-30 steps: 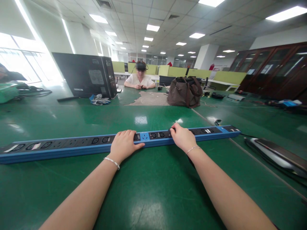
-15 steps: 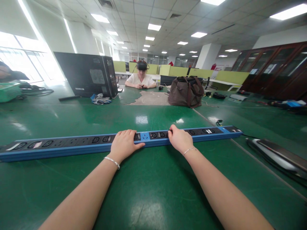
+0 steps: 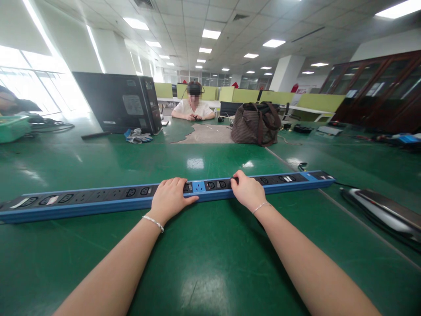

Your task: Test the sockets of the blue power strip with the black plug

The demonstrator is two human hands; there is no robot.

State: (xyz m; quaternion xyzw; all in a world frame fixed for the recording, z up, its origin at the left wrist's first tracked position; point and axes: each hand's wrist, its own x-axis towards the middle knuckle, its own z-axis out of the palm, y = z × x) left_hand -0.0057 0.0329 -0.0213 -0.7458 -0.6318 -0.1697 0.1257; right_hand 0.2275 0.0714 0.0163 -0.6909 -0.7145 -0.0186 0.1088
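A long power strip (image 3: 98, 205) with blue sides and a black socket face lies across the green table, slightly slanted. Its face carries several sockets, and one blue socket (image 3: 198, 186) sits between my hands. My left hand (image 3: 169, 195) grips the strip near its middle, fingers over the far edge and thumb along the near side. To the right of the blue socket, my right hand (image 3: 248, 191) is closed at the strip's face. Its fingers pinch a small black plug-like piece (image 3: 234, 179), mostly hidden by the hand.
At the back left stand a black computer case (image 3: 115, 103) and blue-grey gloves (image 3: 138, 136). A brown bag (image 3: 255, 125) rests farther back, near a seated person (image 3: 193, 107). On the right lies a silver-and-black device (image 3: 381, 210) beside a black cable.
The view has shifted very slightly, so things on the right sit a little farther right. Both hands keep their places on the strip.
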